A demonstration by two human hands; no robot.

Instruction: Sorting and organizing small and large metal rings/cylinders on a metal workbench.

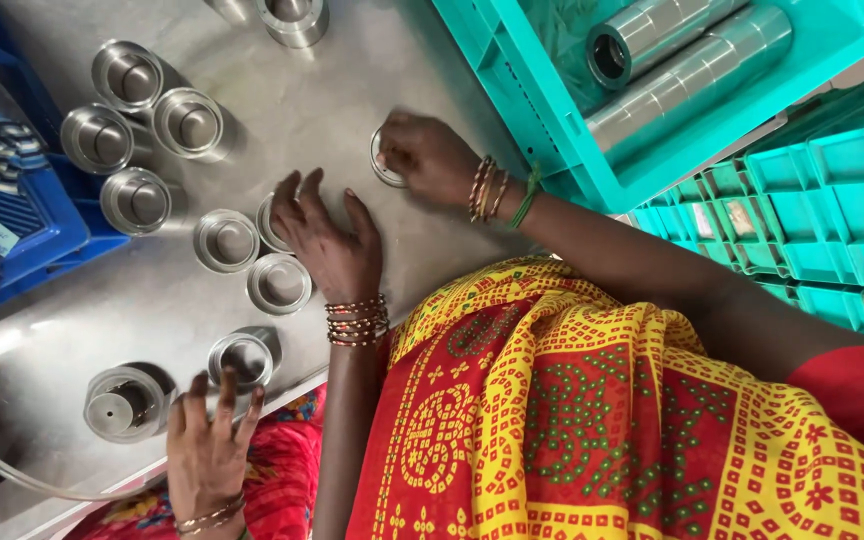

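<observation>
**Bench (352, 90) seen from above, all places given from the teal crate (512, 90).**

Farthest left of the crate lay a blue crate (12, 220). Beside it stood the loose steel cups (135, 200) in a scattered group of about nine, each upright on the bench. Low and far left of the crate, a co-worker's hand (207, 445) rested at the bench edge, just short of one cup and holding nothing.

Closer to the crate, the left hand (327, 240) lay flat with its fingers spread and released, the tips over the covered cup (270, 222) — touching it, not gripping it.

Just left of the crate's near corner, the right hand (432, 158) had its fingers clenched on the rim of the held cup (385, 160), which sat on or barely off the bench. Whether it was tipped could not be told.

**Progress (judged).** Most cups appeared already set out, and one was in hand. The steel tubes (687, 60) inside the crate lay untouched — so more stock seemingly remained.

**Orientation.** The held cup, like the others, was a squat cylinder. Its axis stood upright to the bench, with the open mouth and central boss facing up at the camera. The tubes' long axes ran from lower left to upper right, their open ends toward the hands.
</observation>
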